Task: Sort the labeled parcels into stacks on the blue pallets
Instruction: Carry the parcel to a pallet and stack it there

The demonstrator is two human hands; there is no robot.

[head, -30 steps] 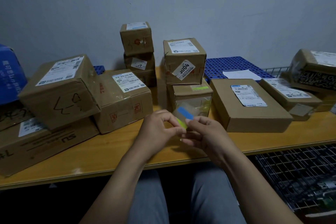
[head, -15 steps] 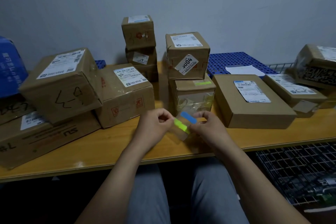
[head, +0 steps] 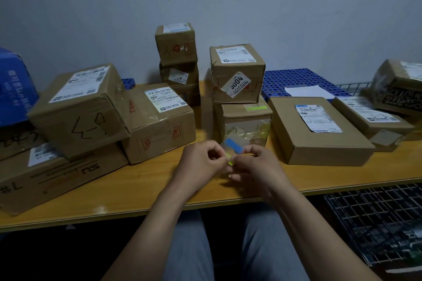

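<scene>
Both hands meet just above the front of the worktop (head: 141, 180). Between them is a small clear strip (head: 228, 155) carrying a blue tab (head: 233, 146) and a green tab (head: 230, 163). The left hand (head: 198, 162) and the right hand (head: 255, 166) each have their fingers (head: 213, 147) curled in, pinching opposite ends of the strip. The parcels (head: 239, 75) sit on the worktop, several stacked on one another. The blue pallet (head: 294, 78) behind them has a sheet of paper (head: 308, 92) lying on it. The step looks like peeling a tab free. It should go best if one hand keeps the strip taut while the other lifts a corner slowly, so the tab comes off flat. The nearest box (head: 244, 125) already bears a green tab on top, so the colour wants checking against each label before a tab is pressed down.
</scene>
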